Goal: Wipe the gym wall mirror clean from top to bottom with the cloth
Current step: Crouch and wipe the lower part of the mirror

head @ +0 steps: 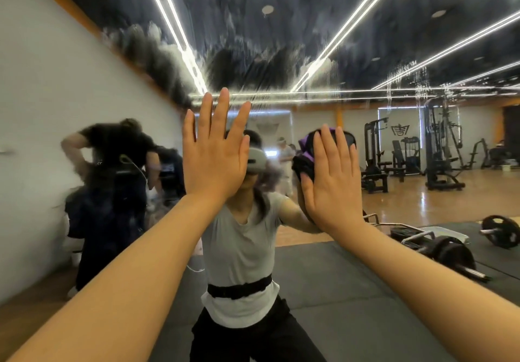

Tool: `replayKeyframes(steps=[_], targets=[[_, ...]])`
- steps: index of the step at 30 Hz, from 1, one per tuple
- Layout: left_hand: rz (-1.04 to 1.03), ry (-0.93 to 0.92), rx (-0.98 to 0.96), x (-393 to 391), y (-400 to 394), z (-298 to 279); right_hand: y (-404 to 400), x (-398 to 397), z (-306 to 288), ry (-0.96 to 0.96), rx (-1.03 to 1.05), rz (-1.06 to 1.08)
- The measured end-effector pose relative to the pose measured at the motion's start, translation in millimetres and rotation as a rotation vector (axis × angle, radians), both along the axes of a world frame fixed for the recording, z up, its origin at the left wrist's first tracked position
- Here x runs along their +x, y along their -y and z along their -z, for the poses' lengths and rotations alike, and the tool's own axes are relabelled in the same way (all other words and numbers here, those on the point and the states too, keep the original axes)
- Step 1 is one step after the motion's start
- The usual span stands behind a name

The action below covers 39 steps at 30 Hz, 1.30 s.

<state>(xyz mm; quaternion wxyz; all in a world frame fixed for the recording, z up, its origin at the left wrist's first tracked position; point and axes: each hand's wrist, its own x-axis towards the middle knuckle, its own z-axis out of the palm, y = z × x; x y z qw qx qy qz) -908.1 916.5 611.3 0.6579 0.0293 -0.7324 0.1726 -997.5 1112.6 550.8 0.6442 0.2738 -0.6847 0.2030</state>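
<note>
- Judging from the glass itself, the job looks somewhere in its middle: the large frameless gym wall mirror [281, 52] carries smeared, cloudy streaks and runs of wet residue across its upper band, while the glass from about hand level downward reflects the room fairly sharply.
- Whether that upper band is freshly wetted or simply not yet wiped dry I cannot tell; either way it does not look finished, and the lower glass shows no clear sign of wiping.
- The right one of the two hands [330, 176] lies flat with fingers straight and close together, pressing a crumpled black-and-purple cloth [305, 150] against the mirror at about head height, right of centre.
- The cloth peeks out above and to the left of the fingers; most of it is hidden under the palm.
- The left hand [215, 150] is spread flat, fingers straight, holding nothing; it appears to rest on the glass just left of the cloth, though contact is hard to confirm.
- The streaks look thickest at upper left, near the mirror's orange-trimmed edge, with thinner drips at upper right.
- Still ahead, by my reading: clearing that streaked top, then working down to the floor.
</note>
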Motion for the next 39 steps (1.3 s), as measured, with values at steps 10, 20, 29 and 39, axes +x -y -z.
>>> replayKeyframes(steps=[10, 20, 29, 39], targets=[[0.006, 0.021, 0.014, 1.6, 0.1, -0.8, -8.7, -6.9, 29.6, -0.049, 0.063, 0.031], [0.022, 0.003, 0.003, 0.6, 0.9, -0.6, -20.7, -11.4, -96.5, 0.037, -0.108, -0.001], [0.018, -0.001, -0.007, 0.6, -0.5, 0.0, -15.8, -13.6, -94.4, 0.03, -0.209, -0.026], [0.024, -0.021, -0.003, 2.9, -1.5, 0.2, -34.9, -18.0, 38.7, 0.035, -0.126, 0.021]])
